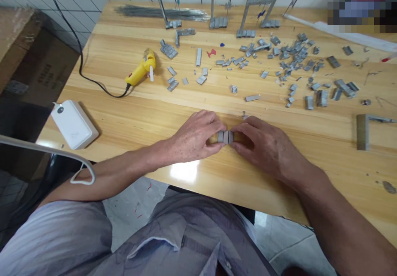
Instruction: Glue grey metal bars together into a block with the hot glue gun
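Note:
Near the front of the wooden table, my left hand and my right hand face each other. Between them sits a small block of grey strips lying side by side. My left thumb and fingers pinch its left end, and the right end is pinched by my right thumb and fingers. Dark seams show between the strips. Just behind my right fingers a small grey piece is partly hidden. A single flat grey strip lies a little farther back.
A yellow glue gun with a black cord rests at left, behind a white power bank. Grey scraps are scattered at back right. Several grey frames, one an upright arch, stand along the back by thin wires.

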A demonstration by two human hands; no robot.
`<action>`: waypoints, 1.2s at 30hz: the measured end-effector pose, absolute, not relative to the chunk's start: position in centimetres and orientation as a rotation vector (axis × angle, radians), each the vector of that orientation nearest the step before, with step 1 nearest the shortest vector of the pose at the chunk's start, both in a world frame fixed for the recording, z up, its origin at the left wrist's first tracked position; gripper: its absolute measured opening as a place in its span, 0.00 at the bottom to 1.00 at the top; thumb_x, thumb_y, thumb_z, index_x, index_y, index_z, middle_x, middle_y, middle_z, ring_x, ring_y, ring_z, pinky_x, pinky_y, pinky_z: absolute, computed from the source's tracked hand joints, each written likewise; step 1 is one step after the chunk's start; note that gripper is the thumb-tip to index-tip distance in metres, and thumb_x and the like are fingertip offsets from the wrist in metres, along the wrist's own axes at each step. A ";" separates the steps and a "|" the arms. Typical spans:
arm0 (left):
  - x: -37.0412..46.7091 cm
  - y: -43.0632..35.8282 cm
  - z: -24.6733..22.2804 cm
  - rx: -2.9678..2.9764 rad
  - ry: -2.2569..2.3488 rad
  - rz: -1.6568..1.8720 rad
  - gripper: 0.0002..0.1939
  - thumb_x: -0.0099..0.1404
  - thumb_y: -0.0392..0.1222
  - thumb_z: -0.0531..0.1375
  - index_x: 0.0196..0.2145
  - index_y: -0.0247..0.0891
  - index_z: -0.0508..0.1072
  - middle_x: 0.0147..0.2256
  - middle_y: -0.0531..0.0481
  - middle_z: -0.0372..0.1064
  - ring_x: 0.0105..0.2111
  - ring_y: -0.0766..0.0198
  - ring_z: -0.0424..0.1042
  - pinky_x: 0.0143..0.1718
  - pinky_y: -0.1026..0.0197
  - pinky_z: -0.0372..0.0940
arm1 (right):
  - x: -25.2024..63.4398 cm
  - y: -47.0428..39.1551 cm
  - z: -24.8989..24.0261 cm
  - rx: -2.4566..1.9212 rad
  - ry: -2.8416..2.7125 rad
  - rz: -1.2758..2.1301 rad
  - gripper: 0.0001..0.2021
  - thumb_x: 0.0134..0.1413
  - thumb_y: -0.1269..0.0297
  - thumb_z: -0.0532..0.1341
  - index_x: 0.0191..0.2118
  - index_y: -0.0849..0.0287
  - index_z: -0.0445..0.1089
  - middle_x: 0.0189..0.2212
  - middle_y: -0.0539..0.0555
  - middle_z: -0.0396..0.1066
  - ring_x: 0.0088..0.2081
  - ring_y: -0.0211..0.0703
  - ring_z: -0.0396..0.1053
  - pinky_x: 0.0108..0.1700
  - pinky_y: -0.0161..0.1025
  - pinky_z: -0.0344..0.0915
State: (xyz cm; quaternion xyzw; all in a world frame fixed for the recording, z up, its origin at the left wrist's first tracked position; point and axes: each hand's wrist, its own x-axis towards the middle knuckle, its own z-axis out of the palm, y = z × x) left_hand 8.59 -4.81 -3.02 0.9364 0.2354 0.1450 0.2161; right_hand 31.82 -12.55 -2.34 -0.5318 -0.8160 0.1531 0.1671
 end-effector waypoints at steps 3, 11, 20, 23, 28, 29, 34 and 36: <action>8.6 -4.8 -3.0 2.600 0.651 0.399 0.09 0.68 0.40 0.62 0.45 0.37 0.75 0.41 0.44 0.72 0.44 0.55 0.70 0.48 0.53 0.66 | 31.9 -12.5 -2.3 -1.499 -2.320 0.424 0.09 0.65 0.67 0.60 0.48 0.59 0.74 0.40 0.59 0.74 0.39 0.50 0.75 0.39 0.43 0.69; 8.7 -4.8 -3.1 2.613 0.664 0.402 0.09 0.67 0.40 0.63 0.45 0.38 0.75 0.41 0.45 0.72 0.43 0.55 0.70 0.48 0.53 0.66 | 31.9 -12.5 -2.3 -1.488 -2.321 0.423 0.08 0.64 0.67 0.60 0.46 0.57 0.73 0.38 0.58 0.74 0.39 0.49 0.74 0.38 0.42 0.69; 8.7 -4.8 -3.1 2.600 0.669 0.405 0.09 0.67 0.40 0.63 0.44 0.39 0.75 0.40 0.46 0.71 0.42 0.56 0.70 0.47 0.53 0.66 | 31.8 -12.4 -1.9 -1.502 -2.307 0.471 0.07 0.63 0.69 0.60 0.44 0.57 0.74 0.38 0.58 0.74 0.37 0.49 0.74 0.38 0.43 0.69; 8.7 -4.7 -3.1 2.609 0.664 0.419 0.08 0.66 0.40 0.62 0.44 0.39 0.75 0.39 0.46 0.71 0.42 0.56 0.70 0.47 0.54 0.66 | 31.9 -12.3 -1.9 -1.505 -2.289 0.493 0.07 0.63 0.68 0.60 0.43 0.58 0.74 0.37 0.58 0.74 0.37 0.49 0.74 0.38 0.44 0.70; 8.6 -4.8 -3.0 2.600 0.670 0.425 0.09 0.67 0.39 0.62 0.44 0.38 0.76 0.40 0.45 0.72 0.42 0.56 0.70 0.47 0.54 0.66 | 32.1 -12.3 -1.8 -1.475 -2.243 0.521 0.08 0.64 0.67 0.60 0.46 0.58 0.75 0.38 0.58 0.74 0.38 0.49 0.74 0.39 0.44 0.70; 8.6 -4.8 -3.0 2.597 0.675 0.420 0.09 0.67 0.39 0.62 0.45 0.38 0.76 0.40 0.45 0.72 0.42 0.56 0.70 0.47 0.54 0.66 | 32.2 -12.3 -1.8 -1.467 -2.228 0.531 0.09 0.64 0.67 0.60 0.47 0.57 0.75 0.38 0.57 0.74 0.38 0.49 0.74 0.40 0.44 0.70; 8.5 -4.8 -2.8 2.570 0.675 0.383 0.12 0.68 0.43 0.65 0.48 0.38 0.75 0.41 0.45 0.72 0.44 0.55 0.70 0.49 0.53 0.66 | 32.9 -12.0 -1.7 -1.406 -2.164 0.632 0.10 0.65 0.65 0.61 0.50 0.53 0.75 0.41 0.57 0.75 0.39 0.48 0.75 0.42 0.45 0.72; 8.4 -4.7 -2.7 2.556 0.668 0.381 0.14 0.68 0.46 0.65 0.49 0.38 0.74 0.42 0.44 0.73 0.45 0.54 0.71 0.50 0.52 0.67 | 33.2 -11.8 -1.4 -1.386 -2.140 0.679 0.10 0.65 0.63 0.62 0.51 0.52 0.75 0.42 0.56 0.76 0.39 0.48 0.75 0.42 0.45 0.72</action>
